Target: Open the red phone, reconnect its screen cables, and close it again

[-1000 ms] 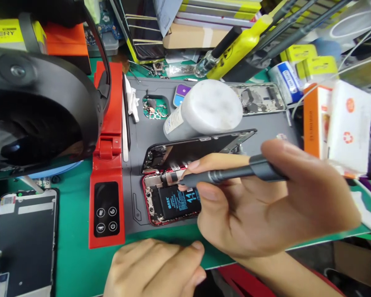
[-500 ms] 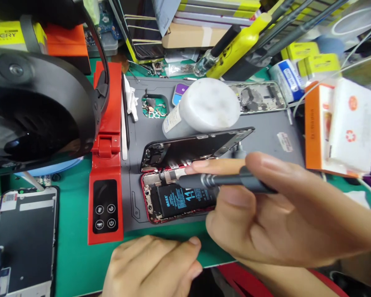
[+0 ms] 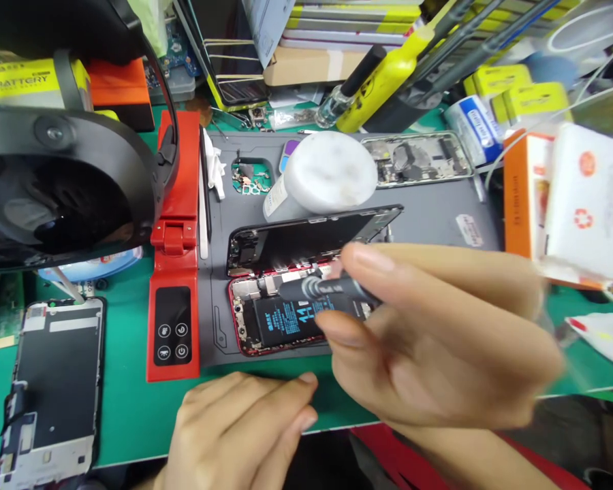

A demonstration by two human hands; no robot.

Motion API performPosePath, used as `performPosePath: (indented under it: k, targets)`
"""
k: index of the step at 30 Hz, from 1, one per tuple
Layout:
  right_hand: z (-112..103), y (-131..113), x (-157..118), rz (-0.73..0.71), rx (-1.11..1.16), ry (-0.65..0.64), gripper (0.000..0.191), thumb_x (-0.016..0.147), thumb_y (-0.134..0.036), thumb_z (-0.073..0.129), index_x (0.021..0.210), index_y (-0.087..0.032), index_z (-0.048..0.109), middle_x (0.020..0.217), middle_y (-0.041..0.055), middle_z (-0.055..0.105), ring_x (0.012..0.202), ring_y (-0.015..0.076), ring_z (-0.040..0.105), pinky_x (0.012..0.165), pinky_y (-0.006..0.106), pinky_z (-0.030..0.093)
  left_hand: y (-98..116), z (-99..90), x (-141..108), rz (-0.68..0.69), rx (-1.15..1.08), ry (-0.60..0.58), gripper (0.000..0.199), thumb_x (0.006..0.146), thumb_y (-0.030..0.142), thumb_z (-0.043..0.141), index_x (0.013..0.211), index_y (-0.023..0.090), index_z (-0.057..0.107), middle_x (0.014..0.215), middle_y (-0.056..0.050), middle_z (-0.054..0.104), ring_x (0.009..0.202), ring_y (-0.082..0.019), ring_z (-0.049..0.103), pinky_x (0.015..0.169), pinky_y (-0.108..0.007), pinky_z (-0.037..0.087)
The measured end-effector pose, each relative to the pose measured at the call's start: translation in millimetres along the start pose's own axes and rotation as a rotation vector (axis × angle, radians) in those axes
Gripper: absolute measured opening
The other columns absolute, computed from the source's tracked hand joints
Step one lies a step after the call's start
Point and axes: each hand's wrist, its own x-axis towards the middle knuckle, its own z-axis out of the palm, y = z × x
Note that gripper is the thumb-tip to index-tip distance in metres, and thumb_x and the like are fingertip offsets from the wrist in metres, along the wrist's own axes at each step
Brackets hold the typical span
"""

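My right hand (image 3: 429, 333) is closed round a dark screwdriver (image 3: 332, 289), gripping it between thumb and fingers. The screwdriver lies nearly level in view, its front end over the upper left of an opened red phone (image 3: 238, 330). Inside the phone is a black battery (image 3: 286, 323) with blue print. The phone's screen (image 3: 306, 241) is tilted up along the far edge and leans by a white bottle (image 3: 332, 170). My left hand (image 3: 240, 429) rests with curled fingers at the bench edge, in front of the phone; nothing shows in it. The screwdriver's tip is not clearly visible.
A red stand (image 3: 174, 333) with touch buttons is left of the grey mat (image 3: 429, 211). A detached screen (image 3: 56, 388) lies farther left, below a black visor-like device (image 3: 66, 184). Another phone frame (image 3: 419, 160), a yellow bottle (image 3: 388, 75) and boxes (image 3: 577, 197) stand behind and right.
The view has shifted slightly. My right hand has turned, and its forefinger, earlier stretched toward the phone, is now drawn back. The screwdriver stays over the phone. My left hand keeps its curled pose.
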Motion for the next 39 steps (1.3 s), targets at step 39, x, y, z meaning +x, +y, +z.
performPosePath:
  k: [39]
  targets:
    - [-13.9,-29.3,-33.8,0.646,1.033,0.091,0.052,0.108,-0.017,0.060,0.154,-0.040,0.054,0.108,0.0016,0.068,0.065,0.0113,0.068,0.051,0.024,0.065,10.0,2.1,0.6,-0.127,-0.014,0.031,0.020,0.103,0.011,0.071,0.118,0.020,0.080,0.106,-0.001,0.086,0.093,-0.011,0.084,0.087,-0.015,0.066]
